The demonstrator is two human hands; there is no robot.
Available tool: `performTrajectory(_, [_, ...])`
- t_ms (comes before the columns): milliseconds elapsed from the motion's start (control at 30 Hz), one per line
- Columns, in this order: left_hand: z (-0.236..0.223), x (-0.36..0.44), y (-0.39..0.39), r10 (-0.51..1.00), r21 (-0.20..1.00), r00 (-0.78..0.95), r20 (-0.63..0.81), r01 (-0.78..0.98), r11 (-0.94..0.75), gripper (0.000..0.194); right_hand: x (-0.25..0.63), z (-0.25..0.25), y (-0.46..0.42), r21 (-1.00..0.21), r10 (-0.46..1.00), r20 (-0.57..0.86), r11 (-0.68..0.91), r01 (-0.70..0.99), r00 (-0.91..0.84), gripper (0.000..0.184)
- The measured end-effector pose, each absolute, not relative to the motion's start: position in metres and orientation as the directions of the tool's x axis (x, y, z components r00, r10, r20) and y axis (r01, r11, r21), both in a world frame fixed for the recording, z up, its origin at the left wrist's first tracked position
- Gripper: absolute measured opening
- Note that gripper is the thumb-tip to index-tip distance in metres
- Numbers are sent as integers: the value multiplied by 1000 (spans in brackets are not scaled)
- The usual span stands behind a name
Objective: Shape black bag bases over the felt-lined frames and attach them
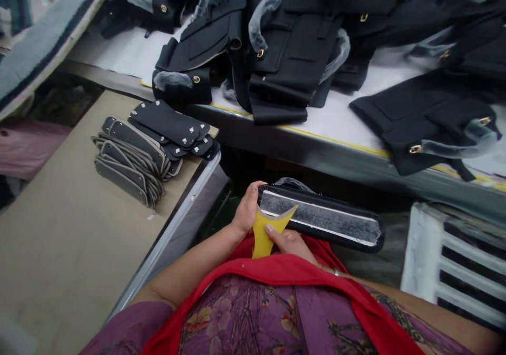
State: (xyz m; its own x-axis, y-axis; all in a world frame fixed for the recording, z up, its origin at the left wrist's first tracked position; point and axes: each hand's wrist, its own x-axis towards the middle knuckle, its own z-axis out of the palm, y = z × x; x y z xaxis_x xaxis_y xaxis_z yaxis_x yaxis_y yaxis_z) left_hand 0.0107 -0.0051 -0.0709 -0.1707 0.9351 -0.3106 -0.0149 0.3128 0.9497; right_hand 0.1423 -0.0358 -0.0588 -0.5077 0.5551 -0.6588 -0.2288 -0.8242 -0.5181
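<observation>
In front of my lap is a black handbag [348, 240], its long narrow side turned up. That side has a fuzzy grey panel [328, 219] edged by two thin white strips. My left hand [248, 207] grips the bag's left end, thumb on top. Between the thumb and fingers of my right hand [293, 243] is a flat yellow piece [265, 234] with a curved notch and a pointed tip. The tip overlaps the left part of the grey panel. A plastic-wrapped handle [294, 183] shows behind the bag.
Black oval-ended leather pieces [169, 126] and grey-backed ones [126, 155] lie stacked on the left table [59, 239]. Several black bags [292, 44] with plastic-wrapped handles cover the white bench [336, 128] ahead. A white slatted stool or crate [425, 255] stands at right.
</observation>
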Motion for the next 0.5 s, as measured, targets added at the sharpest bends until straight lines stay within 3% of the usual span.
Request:
performTrajectory(100, [-73, 9, -8, 930, 941, -141, -339, -45, 336, 48, 142, -61, -39, -495, 522, -680, -845, -203, -514, 45])
performTrajectory(300, [-79, 1, -15, 913, 772, 114, -392, -499, 394, 64, 132, -65, -50, -438, 446, -646, -881, -177, -619, 45])
performTrajectory(500, [-82, 0, -15, 925, 793, 92, -369, -489, 365, 62, 131, -61, -59, -319, 380, -695, -924, -212, -611, 44])
